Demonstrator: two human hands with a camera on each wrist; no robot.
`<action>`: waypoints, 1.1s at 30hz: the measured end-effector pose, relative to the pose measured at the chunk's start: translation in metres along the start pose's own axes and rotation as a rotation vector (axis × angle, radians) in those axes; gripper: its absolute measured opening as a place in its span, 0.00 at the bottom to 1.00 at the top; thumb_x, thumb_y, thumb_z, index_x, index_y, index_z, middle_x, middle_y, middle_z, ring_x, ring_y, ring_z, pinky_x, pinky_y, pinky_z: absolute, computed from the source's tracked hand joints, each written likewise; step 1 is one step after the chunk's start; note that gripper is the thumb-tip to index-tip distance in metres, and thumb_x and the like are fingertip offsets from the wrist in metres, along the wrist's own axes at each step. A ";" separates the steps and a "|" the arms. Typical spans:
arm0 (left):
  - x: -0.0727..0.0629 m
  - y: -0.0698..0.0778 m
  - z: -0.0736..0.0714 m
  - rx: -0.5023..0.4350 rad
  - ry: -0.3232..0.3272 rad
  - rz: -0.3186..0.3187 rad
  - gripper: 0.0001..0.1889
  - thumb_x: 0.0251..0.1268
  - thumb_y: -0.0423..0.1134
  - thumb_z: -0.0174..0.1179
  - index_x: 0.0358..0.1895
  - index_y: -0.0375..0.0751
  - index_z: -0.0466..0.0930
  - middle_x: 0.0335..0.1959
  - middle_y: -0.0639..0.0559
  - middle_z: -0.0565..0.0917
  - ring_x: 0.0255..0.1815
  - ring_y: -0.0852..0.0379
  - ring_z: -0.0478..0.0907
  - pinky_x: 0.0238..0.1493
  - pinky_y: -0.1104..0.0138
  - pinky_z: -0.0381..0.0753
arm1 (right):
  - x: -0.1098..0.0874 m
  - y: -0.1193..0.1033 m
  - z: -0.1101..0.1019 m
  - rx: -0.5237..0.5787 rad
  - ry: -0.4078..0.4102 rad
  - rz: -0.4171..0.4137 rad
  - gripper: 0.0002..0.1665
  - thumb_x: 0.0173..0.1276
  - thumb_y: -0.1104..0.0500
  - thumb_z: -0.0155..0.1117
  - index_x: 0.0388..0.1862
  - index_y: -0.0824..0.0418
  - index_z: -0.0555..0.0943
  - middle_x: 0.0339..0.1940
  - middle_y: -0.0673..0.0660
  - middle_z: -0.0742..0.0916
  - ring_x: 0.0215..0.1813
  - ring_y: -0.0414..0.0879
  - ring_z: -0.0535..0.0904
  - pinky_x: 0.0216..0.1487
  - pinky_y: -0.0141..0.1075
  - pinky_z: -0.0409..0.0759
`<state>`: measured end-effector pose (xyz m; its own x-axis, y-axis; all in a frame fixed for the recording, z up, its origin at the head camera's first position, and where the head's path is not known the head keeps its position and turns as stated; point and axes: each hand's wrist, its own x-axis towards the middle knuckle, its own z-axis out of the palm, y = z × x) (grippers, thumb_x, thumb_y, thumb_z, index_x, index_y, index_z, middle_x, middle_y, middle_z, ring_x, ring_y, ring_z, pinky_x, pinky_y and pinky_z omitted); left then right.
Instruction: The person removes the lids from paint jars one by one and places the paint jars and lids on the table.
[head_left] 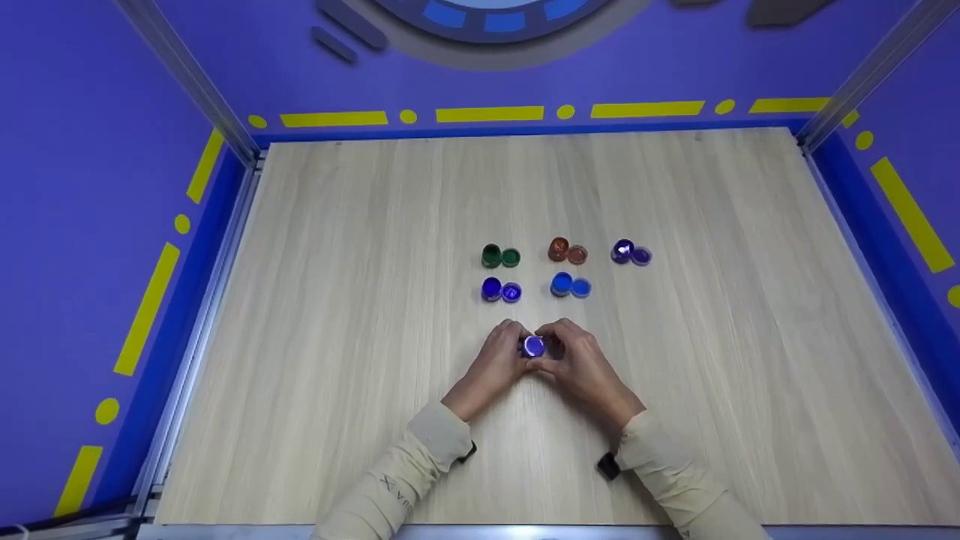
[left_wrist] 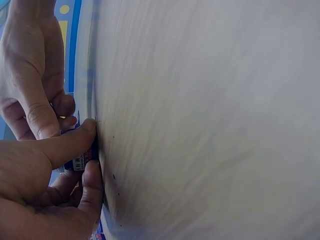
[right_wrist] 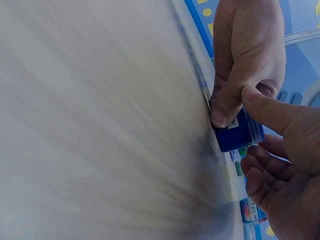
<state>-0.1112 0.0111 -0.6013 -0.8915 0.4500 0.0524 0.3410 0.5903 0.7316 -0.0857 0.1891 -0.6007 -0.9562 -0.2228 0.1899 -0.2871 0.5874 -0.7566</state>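
A small blue paint jar stands upright on the table between the two hands. From above its round top looks violet with a white glint along one edge. My left hand grips the jar's body, thumb and fingers round the labelled side. From the other side my right hand reaches round the ribbed upper part of the jar, its thumb at the rim close to the left fingers. In the right wrist view the right hand's other fingers curl beneath that rim.
Beyond the hands stand several uncapped paint jars with a lid beside each: green, brown and purple behind, violet and bright blue in front. Blue panels border the wooden table.
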 end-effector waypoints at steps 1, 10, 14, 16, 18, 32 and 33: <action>0.000 0.000 0.000 0.003 -0.005 -0.004 0.18 0.57 0.37 0.76 0.43 0.34 0.78 0.40 0.46 0.79 0.45 0.47 0.77 0.52 0.59 0.76 | 0.000 0.000 0.000 -0.002 0.000 0.001 0.27 0.53 0.56 0.85 0.48 0.65 0.84 0.42 0.54 0.85 0.44 0.48 0.81 0.48 0.44 0.80; 0.000 0.002 -0.002 0.004 0.009 0.008 0.16 0.57 0.34 0.76 0.42 0.34 0.77 0.39 0.47 0.79 0.44 0.47 0.77 0.50 0.59 0.76 | 0.002 -0.001 -0.002 0.009 -0.054 -0.029 0.22 0.59 0.60 0.81 0.51 0.63 0.86 0.45 0.53 0.86 0.47 0.45 0.81 0.49 0.42 0.81; 0.000 0.001 0.000 0.025 0.005 0.004 0.16 0.56 0.32 0.76 0.41 0.34 0.77 0.38 0.48 0.78 0.43 0.49 0.76 0.48 0.61 0.76 | 0.002 -0.003 -0.003 0.002 -0.095 -0.029 0.21 0.61 0.63 0.79 0.53 0.63 0.86 0.48 0.54 0.85 0.49 0.44 0.81 0.51 0.41 0.82; -0.001 0.001 0.000 0.021 0.000 0.000 0.16 0.56 0.31 0.76 0.40 0.34 0.76 0.38 0.48 0.78 0.43 0.50 0.76 0.48 0.60 0.76 | 0.002 -0.004 -0.004 -0.001 -0.111 -0.033 0.20 0.62 0.64 0.78 0.53 0.63 0.86 0.49 0.53 0.85 0.50 0.44 0.81 0.51 0.41 0.82; -0.001 0.001 -0.001 0.016 -0.007 -0.002 0.15 0.56 0.31 0.75 0.40 0.34 0.76 0.38 0.48 0.77 0.43 0.50 0.76 0.48 0.60 0.76 | 0.002 -0.004 -0.004 -0.005 -0.119 -0.043 0.20 0.63 0.65 0.77 0.54 0.63 0.86 0.49 0.53 0.85 0.50 0.44 0.81 0.51 0.41 0.81; 0.000 0.001 -0.001 0.004 -0.012 -0.007 0.17 0.53 0.30 0.76 0.41 0.34 0.77 0.39 0.47 0.78 0.44 0.48 0.76 0.50 0.60 0.76 | 0.003 -0.004 -0.003 -0.059 -0.089 -0.045 0.29 0.60 0.64 0.79 0.59 0.68 0.81 0.53 0.59 0.84 0.56 0.51 0.81 0.60 0.48 0.79; 0.000 0.001 -0.001 0.004 -0.009 -0.007 0.17 0.53 0.30 0.76 0.41 0.34 0.77 0.39 0.47 0.78 0.44 0.48 0.77 0.51 0.60 0.76 | 0.003 -0.003 -0.003 -0.049 -0.078 -0.041 0.30 0.59 0.62 0.81 0.58 0.69 0.80 0.53 0.60 0.84 0.55 0.52 0.81 0.59 0.48 0.80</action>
<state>-0.1113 0.0110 -0.6000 -0.8909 0.4524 0.0410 0.3362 0.5959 0.7293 -0.0876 0.1885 -0.5960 -0.9368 -0.3063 0.1690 -0.3300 0.6132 -0.7177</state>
